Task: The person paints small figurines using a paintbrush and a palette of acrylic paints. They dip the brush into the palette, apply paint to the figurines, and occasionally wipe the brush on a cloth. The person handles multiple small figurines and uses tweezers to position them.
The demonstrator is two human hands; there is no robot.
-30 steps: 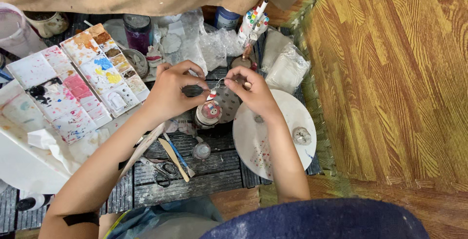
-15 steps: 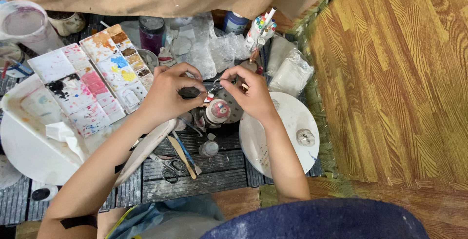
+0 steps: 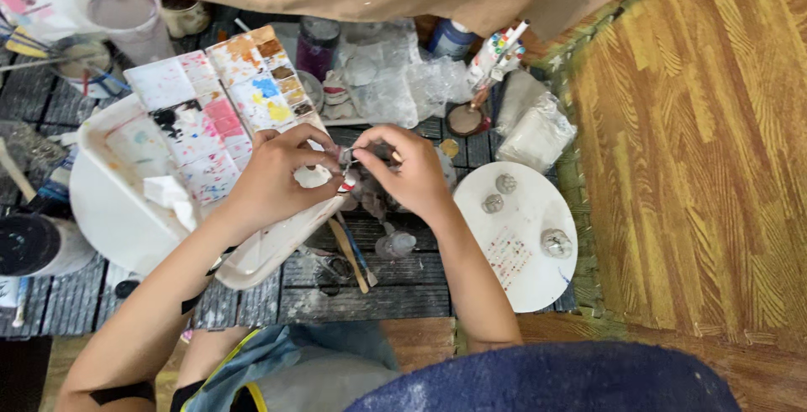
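Small white object (image 3: 313, 176), possibly a painted figurine, sits above the tabletop (image 3: 370, 290) at centre, pinched in the left hand (image 3: 282, 178). Right hand (image 3: 409, 168) closes on a thin tool (image 3: 357, 156). Paint palette (image 3: 220, 113) lies left, round white plate (image 3: 521, 248) right.

Soft, even daylight with faint shadows; the picture is slightly blurred throughout.
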